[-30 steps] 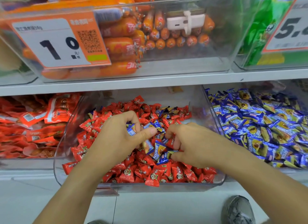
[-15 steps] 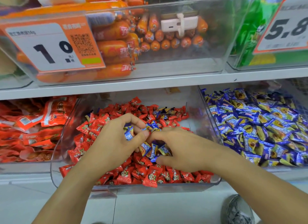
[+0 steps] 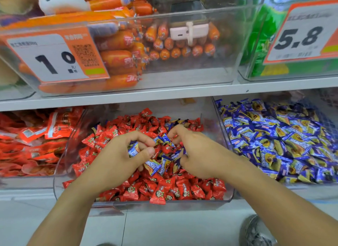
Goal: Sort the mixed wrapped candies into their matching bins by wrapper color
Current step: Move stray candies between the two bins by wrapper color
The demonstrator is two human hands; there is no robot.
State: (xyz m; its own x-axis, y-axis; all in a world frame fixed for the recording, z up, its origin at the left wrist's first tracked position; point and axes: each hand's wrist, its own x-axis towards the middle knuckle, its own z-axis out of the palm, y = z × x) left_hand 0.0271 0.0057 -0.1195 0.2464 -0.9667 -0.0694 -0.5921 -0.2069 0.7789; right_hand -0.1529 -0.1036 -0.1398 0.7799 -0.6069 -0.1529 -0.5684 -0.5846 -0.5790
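Note:
A clear middle bin (image 3: 60, 172) holds red wrapped candies (image 3: 161, 190) with several blue wrapped candies (image 3: 161, 165) mixed in near its centre. My left hand (image 3: 117, 159) is over the pile, its fingers and thumb curled round blue candies (image 3: 133, 149). My right hand (image 3: 195, 154) hovers beside it with curled fingers among the blue candies; its fingertips are hidden, so its hold is unclear. The bin to the right (image 3: 222, 125) is full of blue and yellow wrapped candies (image 3: 285, 141).
A left bin holds red snack packets (image 3: 33, 139). On the shelf (image 3: 164, 93) above stand a clear bin of orange sausages (image 3: 118, 57) with a price tag (image 3: 53, 57), and a green-packed bin with a 5.8 tag (image 3: 300, 38). A shoe (image 3: 256, 231) is on the floor.
My right hand has lifted and reached further back into the pile. My left hand stays closed round blue candies. The camera has tilted slightly upward.

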